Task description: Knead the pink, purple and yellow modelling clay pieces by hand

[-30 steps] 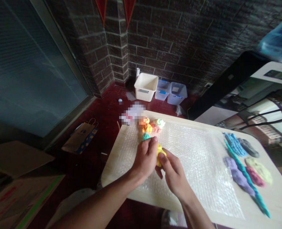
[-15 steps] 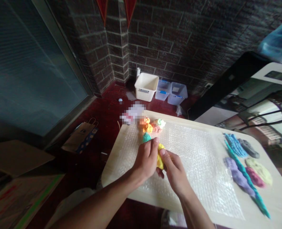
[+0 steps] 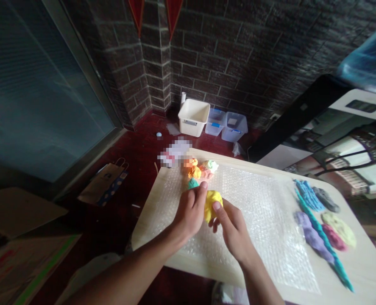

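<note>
A lump of yellow modelling clay (image 3: 212, 204) is held between my two hands over the table. My left hand (image 3: 190, 207) grips its left side, with the thumb on top. From the right, my right hand (image 3: 234, 222) pinches it, thumb pressed on the face and fingers curled behind. Just beyond my left hand is a teal clay lump (image 3: 193, 183), partly covered by that hand. Farther back sit an orange lump (image 3: 194, 172), a salmon lump (image 3: 207, 170) and a pale green-white lump (image 3: 212, 164).
Bubble wrap (image 3: 257, 212) covers much of the pale wooden table (image 3: 178, 256). On its right side lie a long teal roll (image 3: 326, 241), a blue piece (image 3: 308, 195), a purple piece (image 3: 313, 237) and other clay pieces. Plastic bins (image 3: 192, 125) stand on the floor behind.
The yellow clay has turned so that more of its broad face shows, and my hands are slightly farther apart around it. The whole view has shifted a little.
</note>
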